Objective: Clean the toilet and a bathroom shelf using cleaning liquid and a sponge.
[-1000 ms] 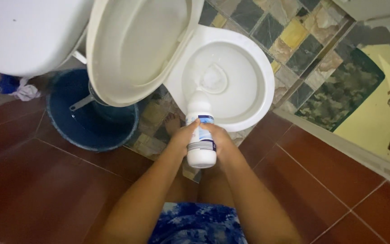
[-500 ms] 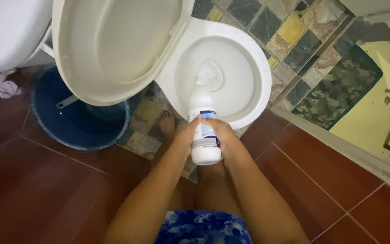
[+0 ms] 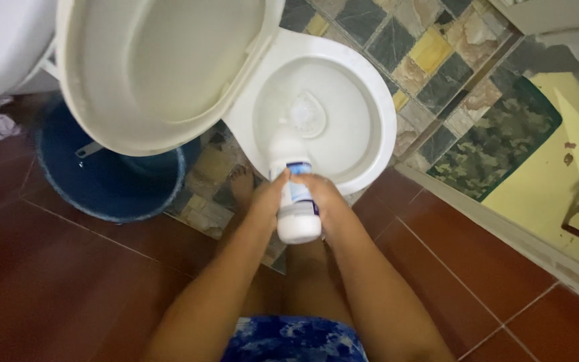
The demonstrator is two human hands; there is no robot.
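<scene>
Pretty clearly a home bathroom I'm looking down into. Just past my hands there's a white toilet bowl [image 3: 333, 114] with its lid [image 3: 162, 67] flipped up, a blue bucket [image 3: 112, 184] off to the left, patchwork stone tiles [image 3: 430, 53] beyond and red-brown floor tiles [image 3: 55, 281] underneath.

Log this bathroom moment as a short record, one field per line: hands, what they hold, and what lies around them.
left hand: wrapped on the left side of the bottle
right hand: wrapped on the right side of the bottle
bottle: white plastic with a blue label, top end pointed down toward the toilet bowl
toilet bowl: white, open, water at the bottom
toilet lid: raised, cream-white
bucket: blue, on the floor left of the toilet
floor: red-brown tiles; mixed stone tiles around the toilet
foot: bare, near the toilet base
</scene>
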